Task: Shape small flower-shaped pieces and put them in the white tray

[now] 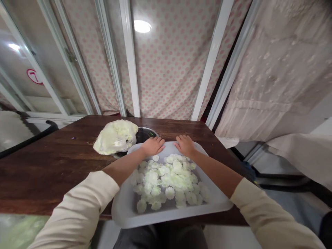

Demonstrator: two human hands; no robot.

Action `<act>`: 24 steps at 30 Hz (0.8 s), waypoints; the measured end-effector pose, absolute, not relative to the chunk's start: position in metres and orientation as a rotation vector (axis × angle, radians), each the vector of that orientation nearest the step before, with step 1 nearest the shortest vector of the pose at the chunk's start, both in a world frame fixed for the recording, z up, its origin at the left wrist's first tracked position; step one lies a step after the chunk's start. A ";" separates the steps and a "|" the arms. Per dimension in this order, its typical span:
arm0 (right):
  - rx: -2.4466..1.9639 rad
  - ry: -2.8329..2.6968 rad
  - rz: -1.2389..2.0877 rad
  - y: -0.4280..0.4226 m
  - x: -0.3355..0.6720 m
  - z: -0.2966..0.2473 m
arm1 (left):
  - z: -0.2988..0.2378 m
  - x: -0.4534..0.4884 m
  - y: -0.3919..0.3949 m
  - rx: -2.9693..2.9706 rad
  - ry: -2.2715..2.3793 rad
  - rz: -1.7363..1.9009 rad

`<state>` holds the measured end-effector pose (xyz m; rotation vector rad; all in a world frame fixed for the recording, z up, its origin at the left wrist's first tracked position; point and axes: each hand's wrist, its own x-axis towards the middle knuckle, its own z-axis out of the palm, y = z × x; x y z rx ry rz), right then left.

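A pale plastic tray [168, 220] stands at the near edge of the dark table, its front rim jutting out toward my lap. Many small whitish, scallop-edged round pieces [169, 193] lie heaped and scattered inside it. My left hand [153, 146] is at the far rim, left of centre, with its fingers curled over the edge. At the same rim, a little to the right, my right hand [185, 145] has its fingers bent over in the same way. The fingertips are partly hidden. Both forearms reach across the tray's sides.
A clear plastic bag [115, 136] full of pale pieces sits left of the tray on the wooden table [64, 166], partly over a dark round plate [146, 133]. Glass panels with a dotted curtain [176, 62] rise behind the table. Another pale-green bag [20, 231] is at lower left.
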<state>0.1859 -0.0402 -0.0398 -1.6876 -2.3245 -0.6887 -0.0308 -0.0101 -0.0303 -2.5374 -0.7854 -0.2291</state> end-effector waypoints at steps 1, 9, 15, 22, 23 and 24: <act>-1.684 -2.321 -0.675 -0.035 0.186 -0.040 | -0.033 -0.032 -0.002 -2.524 -0.676 -0.269; -1.988 -2.134 -0.417 -0.007 0.174 -0.039 | -0.048 -0.041 0.034 -2.534 -0.353 -0.307; -1.816 -2.095 -0.523 -0.007 0.174 -0.043 | -0.033 -0.041 0.025 -2.680 -0.621 -0.273; -1.602 -2.056 -0.630 -0.003 0.179 -0.053 | 0.001 -0.054 0.030 -1.891 -1.919 -0.977; -1.582 -2.064 -0.643 -0.001 0.179 -0.055 | 0.001 -0.057 0.035 -1.745 -2.115 -1.020; -1.561 -2.076 -0.653 0.000 0.180 -0.056 | 0.000 -0.059 0.040 -1.652 -2.288 -1.020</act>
